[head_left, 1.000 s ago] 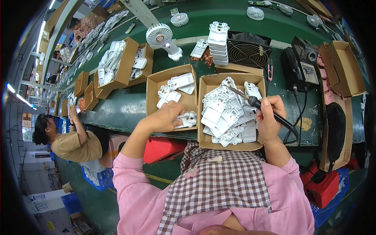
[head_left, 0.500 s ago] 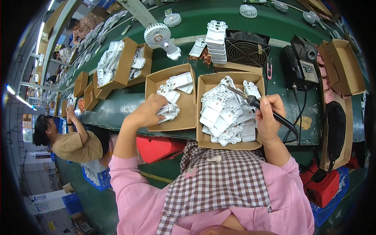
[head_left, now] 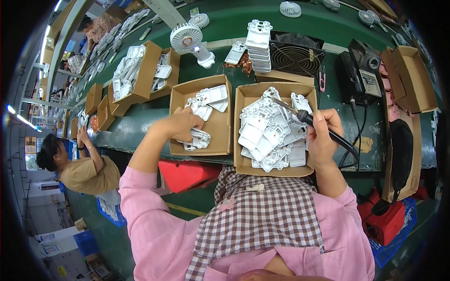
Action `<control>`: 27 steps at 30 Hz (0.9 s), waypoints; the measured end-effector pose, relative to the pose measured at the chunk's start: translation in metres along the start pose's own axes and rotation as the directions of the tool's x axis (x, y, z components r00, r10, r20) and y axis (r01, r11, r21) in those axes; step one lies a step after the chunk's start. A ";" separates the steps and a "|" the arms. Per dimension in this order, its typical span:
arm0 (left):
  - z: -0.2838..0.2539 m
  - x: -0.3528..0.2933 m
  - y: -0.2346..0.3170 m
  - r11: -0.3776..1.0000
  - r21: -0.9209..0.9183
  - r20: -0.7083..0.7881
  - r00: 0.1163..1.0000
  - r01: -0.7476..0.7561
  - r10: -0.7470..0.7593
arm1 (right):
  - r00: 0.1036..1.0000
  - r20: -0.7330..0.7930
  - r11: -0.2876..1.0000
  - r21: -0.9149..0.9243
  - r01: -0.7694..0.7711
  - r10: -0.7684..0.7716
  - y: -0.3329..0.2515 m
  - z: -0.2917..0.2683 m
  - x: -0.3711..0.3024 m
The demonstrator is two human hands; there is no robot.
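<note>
While the left hand (head_left: 180, 125) reaches into the left-hand cardboard box (head_left: 220, 140), its fingers are curled down onto a white plastic part (head_left: 198, 138) lying near the box's front left corner, though whether they fully grip it or just rest on it I cannot tell from this angle. Over on the other side, the right hand (head_left: 323, 136) is clenched around the dark handle of a soldering iron (head_left: 309, 119), held above the right-hand box (head_left: 243, 161) that is heaped with white plastic housings (head_left: 262, 136). That iron runs on a slant: its metal tip points up and to the left, toward the far side of the pile, and its cord trails off down to the right. The white part under the left hand looks light, stiff and thinly moulded, so I'd judge it easy to lift but liable to crack at its clips; the plain outer edges seem the safest place to pinch. Its long axis appears to lie roughly left to right across the box floor. Both boxes sit side by side on the green bench (head_left: 140, 124), just touching.
</note>
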State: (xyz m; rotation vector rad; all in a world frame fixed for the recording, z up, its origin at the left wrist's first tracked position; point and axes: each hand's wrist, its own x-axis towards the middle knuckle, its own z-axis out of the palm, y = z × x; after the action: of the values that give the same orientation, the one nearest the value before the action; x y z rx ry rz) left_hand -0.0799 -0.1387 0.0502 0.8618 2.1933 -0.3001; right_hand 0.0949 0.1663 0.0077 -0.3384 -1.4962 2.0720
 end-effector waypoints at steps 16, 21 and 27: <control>0.005 -0.032 0.045 -0.077 -0.861 -0.504 0.864 -0.503 -0.015 | 0.999 -0.032 0.996 0.084 0.019 -0.016 0.003 -0.005 0.002; 0.017 0.021 0.115 -0.152 -0.786 -0.568 0.797 -0.599 -0.203 | 0.997 -0.060 0.989 0.137 0.052 -0.044 0.005 -0.005 0.001; 0.013 0.046 0.154 -0.391 -0.671 -0.616 0.767 -0.630 -0.178 | 0.989 -0.059 0.968 0.206 0.143 -0.134 0.006 -0.006 -0.002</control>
State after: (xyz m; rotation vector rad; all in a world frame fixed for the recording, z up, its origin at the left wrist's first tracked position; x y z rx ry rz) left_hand 0.0072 -0.0070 0.0155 0.2496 1.4349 2.1613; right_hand 0.0978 0.1688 -0.0001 -0.1916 -1.2248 2.0722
